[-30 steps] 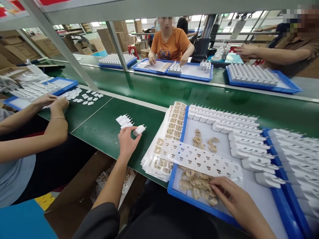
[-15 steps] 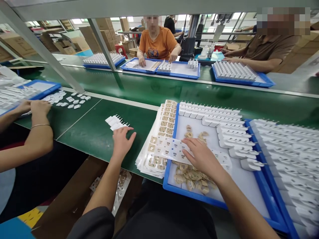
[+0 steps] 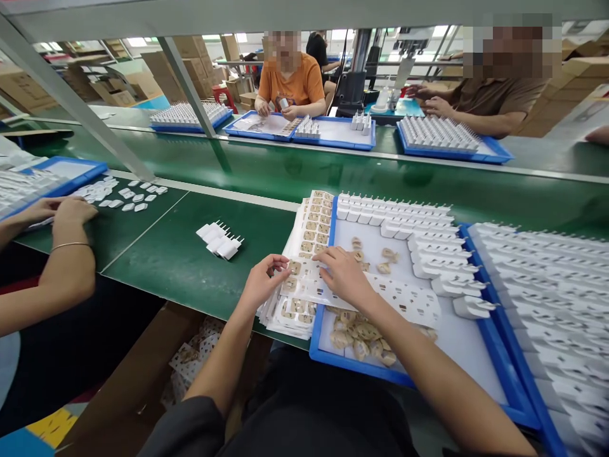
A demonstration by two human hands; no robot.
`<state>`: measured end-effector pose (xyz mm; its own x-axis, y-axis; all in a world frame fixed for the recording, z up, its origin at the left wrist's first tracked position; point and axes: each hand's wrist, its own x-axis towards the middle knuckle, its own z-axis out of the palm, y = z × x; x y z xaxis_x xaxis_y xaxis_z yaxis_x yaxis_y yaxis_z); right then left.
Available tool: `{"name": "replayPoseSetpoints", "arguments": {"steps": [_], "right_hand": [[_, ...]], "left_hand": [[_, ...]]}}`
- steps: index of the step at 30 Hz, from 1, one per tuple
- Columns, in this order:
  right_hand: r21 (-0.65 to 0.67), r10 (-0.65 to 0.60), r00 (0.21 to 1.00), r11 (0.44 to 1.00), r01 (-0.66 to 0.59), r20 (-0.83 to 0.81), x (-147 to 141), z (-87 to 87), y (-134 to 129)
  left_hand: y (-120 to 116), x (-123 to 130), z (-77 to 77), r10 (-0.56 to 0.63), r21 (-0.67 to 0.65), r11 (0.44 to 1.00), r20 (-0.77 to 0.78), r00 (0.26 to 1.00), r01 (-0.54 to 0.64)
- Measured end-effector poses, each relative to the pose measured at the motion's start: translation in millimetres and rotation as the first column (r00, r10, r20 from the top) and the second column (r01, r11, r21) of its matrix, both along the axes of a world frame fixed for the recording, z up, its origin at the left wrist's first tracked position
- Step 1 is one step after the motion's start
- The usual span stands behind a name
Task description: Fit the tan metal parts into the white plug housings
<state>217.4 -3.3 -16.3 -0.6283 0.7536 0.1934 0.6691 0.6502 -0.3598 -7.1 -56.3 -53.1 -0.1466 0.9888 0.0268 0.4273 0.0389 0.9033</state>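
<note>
My left hand (image 3: pixel 267 280) is at the left end of a white sticker sheet (image 3: pixel 404 301), its thumb and fingers curled at the edge. Tan die-cut stickers (image 3: pixel 294 268) remain at that end; farther right the sheet has only small cut-outs. Over the sheet, my right hand (image 3: pixel 346 274) lies palm down with fingers stretched to the left, fingertips close to the stickers. Underneath is a stack of similar sheets (image 3: pixel 297 327). A small group of white plug adapters (image 3: pixel 219 240) lies on the green table left of the stack.
A blue tray (image 3: pixel 361 366) holds loose tan pieces (image 3: pixel 364 336) and rows of white adapters (image 3: pixel 394 209). Another tray of adapters (image 3: pixel 547 317) stands at right. A co-worker's hands (image 3: pixel 71 212) are at left near white pieces (image 3: pixel 137 198). Two people sit across the green bench.
My left hand has moved right, from the small adapter group to the sheet's left end. My right hand has shifted left along the sheet. The co-worker opposite has raised a white piece.
</note>
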Motion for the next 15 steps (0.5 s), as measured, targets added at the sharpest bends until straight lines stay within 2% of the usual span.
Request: {"name": "replayPoseSetpoints", "arguments": {"steps": [4,7,11,15], "right_hand": [[0.056,0.114,0.957,0.993,-0.103,-0.266,-15,4.3,-9],[0.119,0.144,0.900,0.987,-0.104,-0.410,-21,1.8,-12],[0.146,0.142,0.876,0.986,-0.083,-0.460,-21,-1.4,-13],[0.150,0.132,0.893,0.986,-0.073,-0.431,-21,-5.2,-14]], "left_hand": [[-6,13,10.2,-0.063,0.018,0.998,0.188,0.980,0.061],[-10,20,17.5,-0.087,0.013,0.996,0.337,0.937,0.088],[-9,24,21.2,-0.071,-0.053,0.993,0.444,0.893,0.106],[-1,27,19.0,-0.042,-0.077,0.993,0.450,0.892,0.086]]}}
